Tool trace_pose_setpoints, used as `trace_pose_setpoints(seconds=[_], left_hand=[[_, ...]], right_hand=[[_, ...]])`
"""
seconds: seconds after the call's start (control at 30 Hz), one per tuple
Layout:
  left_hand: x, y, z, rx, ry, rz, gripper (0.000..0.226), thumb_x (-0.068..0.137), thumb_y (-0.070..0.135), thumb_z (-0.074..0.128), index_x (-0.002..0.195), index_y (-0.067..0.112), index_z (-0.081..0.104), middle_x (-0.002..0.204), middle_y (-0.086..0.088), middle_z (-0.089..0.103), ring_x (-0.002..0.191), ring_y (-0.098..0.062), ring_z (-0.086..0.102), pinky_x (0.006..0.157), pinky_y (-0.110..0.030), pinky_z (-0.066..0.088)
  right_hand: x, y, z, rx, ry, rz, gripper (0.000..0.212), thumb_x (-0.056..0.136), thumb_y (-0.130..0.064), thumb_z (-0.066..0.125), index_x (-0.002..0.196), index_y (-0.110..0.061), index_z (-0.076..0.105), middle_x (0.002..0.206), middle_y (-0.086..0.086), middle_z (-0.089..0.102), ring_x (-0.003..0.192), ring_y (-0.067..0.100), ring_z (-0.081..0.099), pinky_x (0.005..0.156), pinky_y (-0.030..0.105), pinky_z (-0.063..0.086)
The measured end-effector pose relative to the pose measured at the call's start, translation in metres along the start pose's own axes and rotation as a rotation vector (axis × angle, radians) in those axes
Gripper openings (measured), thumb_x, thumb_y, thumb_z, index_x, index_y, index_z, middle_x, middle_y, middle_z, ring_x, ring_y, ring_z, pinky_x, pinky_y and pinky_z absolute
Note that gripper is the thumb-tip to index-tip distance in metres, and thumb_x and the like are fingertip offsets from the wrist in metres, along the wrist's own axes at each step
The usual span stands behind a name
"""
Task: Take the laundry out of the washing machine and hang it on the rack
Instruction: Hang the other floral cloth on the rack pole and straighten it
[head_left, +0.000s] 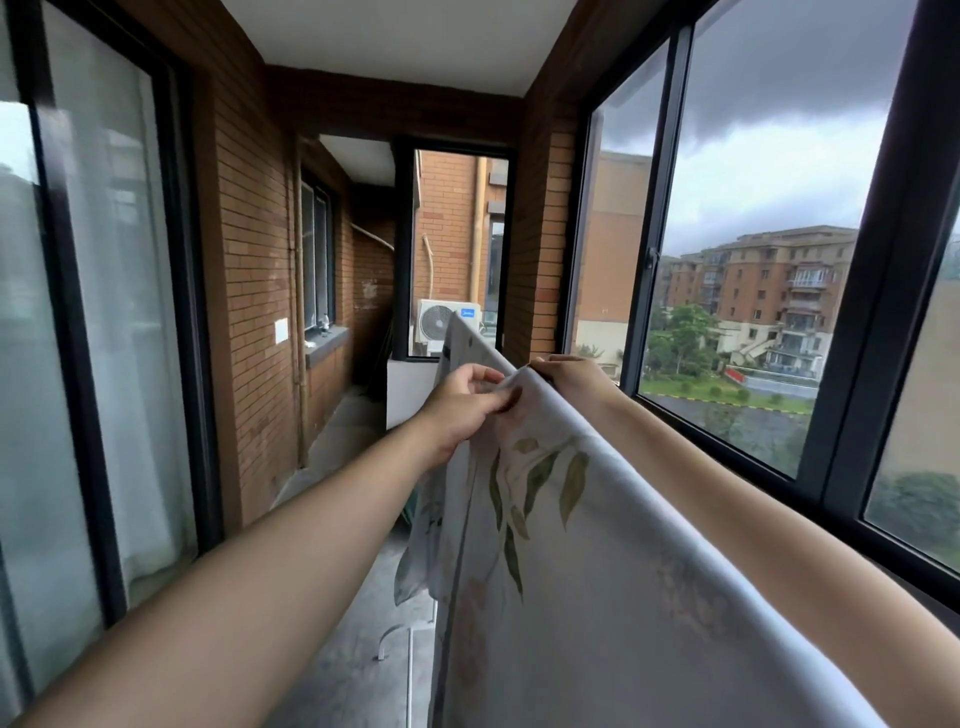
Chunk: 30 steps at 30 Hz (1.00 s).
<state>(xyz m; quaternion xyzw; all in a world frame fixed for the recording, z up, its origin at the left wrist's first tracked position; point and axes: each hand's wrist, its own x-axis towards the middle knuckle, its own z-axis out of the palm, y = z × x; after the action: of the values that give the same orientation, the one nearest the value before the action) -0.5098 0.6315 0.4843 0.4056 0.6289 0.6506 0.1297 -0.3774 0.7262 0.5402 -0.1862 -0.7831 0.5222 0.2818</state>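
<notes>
Fingers (488, 400) of two hands (460, 410) (566, 376), pinching one sheet (613, 545)

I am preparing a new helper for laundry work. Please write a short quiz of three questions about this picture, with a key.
1. True or false: the left hand pinches the leaf-printed sheet.
2. Where is the right hand? A) on a window handle; B) gripping the sheet's top fold; C) hanging free.
3. Which white appliance shows beyond the sheet's far end?

Key: 1 true; 2 B; 3 the air conditioner unit.
</notes>
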Motion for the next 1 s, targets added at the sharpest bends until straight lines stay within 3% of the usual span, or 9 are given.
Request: trace_pose_setpoints(seconds=[0.1,0.27,0.33,0.43,0.53,0.67,0.77,0.9,1.0], left_hand=[[0.003,-0.007,-0.007,0.244,0.059,0.171,0.033,0.076,0.020,0.081,0.095,0.031,0.057,0.090,0.002,0.065,0.083,-0.017,0.064,0.074,-0.034,0.056],[0.002,-0.006,-0.007,0.643,0.102,0.426,0.032,0.070,0.019,0.074,0.088,0.036,0.054,0.091,0.014,0.060,0.076,-0.007,0.062,0.066,-0.022,0.052],[0.003,-0.006,-0.004,0.556,0.112,0.401,0.024,0.071,0.027,0.075,0.082,0.037,0.056,0.084,0.015,0.065,0.071,-0.001,0.063,0.064,-0.016,0.051],[0.005,-0.009,0.003,0.323,0.108,0.313,0.018,0.071,0.026,0.074,0.082,0.034,0.061,0.080,0.010,0.071,0.073,-0.007,0.067,0.074,-0.028,0.057],[0.007,-0.013,0.005,0.368,0.125,0.310,0.023,0.068,0.033,0.077,0.083,0.034,0.060,0.080,0.012,0.070,0.075,-0.006,0.068,0.072,-0.027,0.057],[0.012,-0.014,0.005,0.471,0.213,0.298,0.020,0.072,0.024,0.074,0.076,0.034,0.058,0.071,0.015,0.067,0.072,-0.005,0.065,0.069,-0.028,0.055],[0.018,-0.009,0.007,0.397,0.217,0.205,0.010,0.073,0.021,0.067,0.073,0.029,0.061,0.067,0.011,0.068,0.070,-0.012,0.066,0.068,-0.033,0.055],[0.025,-0.001,0.011,0.155,0.164,-0.020,0.012,0.071,0.021,0.056,0.065,0.021,0.067,0.067,0.000,0.064,0.068,-0.023,0.057,0.058,-0.035,0.046],[0.031,0.001,0.009,-0.010,0.153,-0.098,0.014,0.076,0.030,0.069,0.068,0.020,0.074,0.074,0.002,0.073,0.080,-0.022,0.066,0.071,-0.032,0.051]], right_hand=[[0.000,0.001,0.000,0.052,-0.007,-0.004,0.024,0.100,-0.015,0.053,0.077,-0.022,0.056,0.061,-0.011,0.061,0.038,-0.011,0.054,0.038,0.006,0.039],[0.010,0.010,-0.003,0.091,-0.048,0.002,0.024,0.101,-0.015,0.051,0.078,-0.019,0.056,0.042,-0.020,0.058,0.037,-0.008,0.054,0.037,0.007,0.039],[0.012,0.011,-0.001,0.112,-0.067,0.002,0.023,0.101,-0.017,0.051,0.079,-0.018,0.056,0.043,-0.019,0.059,0.038,-0.007,0.055,0.037,0.007,0.039],[0.019,0.016,0.002,0.127,-0.071,-0.003,0.022,0.102,-0.019,0.051,0.081,-0.019,0.058,0.047,-0.018,0.063,0.042,-0.006,0.059,0.039,0.008,0.041],[0.023,0.020,0.002,0.117,-0.055,0.013,0.028,0.101,-0.025,0.055,0.075,-0.021,0.067,0.050,-0.017,0.064,0.044,-0.005,0.059,0.041,0.008,0.042],[0.029,0.027,0.004,0.179,-0.050,0.061,0.047,0.097,-0.030,0.061,0.052,-0.031,0.075,0.052,-0.011,0.065,0.045,-0.001,0.058,0.044,0.011,0.043],[0.031,0.028,0.004,0.191,-0.031,0.080,0.038,0.096,-0.029,0.063,0.062,-0.018,0.075,0.053,-0.008,0.067,0.044,0.001,0.060,0.040,0.011,0.042],[0.034,0.024,0.002,0.161,-0.038,0.057,0.025,0.097,-0.031,0.063,0.077,-0.018,0.071,0.057,-0.006,0.070,0.045,0.003,0.062,0.040,0.012,0.043],[0.035,0.022,0.004,0.140,-0.067,0.046,0.025,0.097,-0.031,0.062,0.083,-0.013,0.071,0.061,-0.005,0.072,0.049,0.004,0.066,0.041,0.012,0.045]])
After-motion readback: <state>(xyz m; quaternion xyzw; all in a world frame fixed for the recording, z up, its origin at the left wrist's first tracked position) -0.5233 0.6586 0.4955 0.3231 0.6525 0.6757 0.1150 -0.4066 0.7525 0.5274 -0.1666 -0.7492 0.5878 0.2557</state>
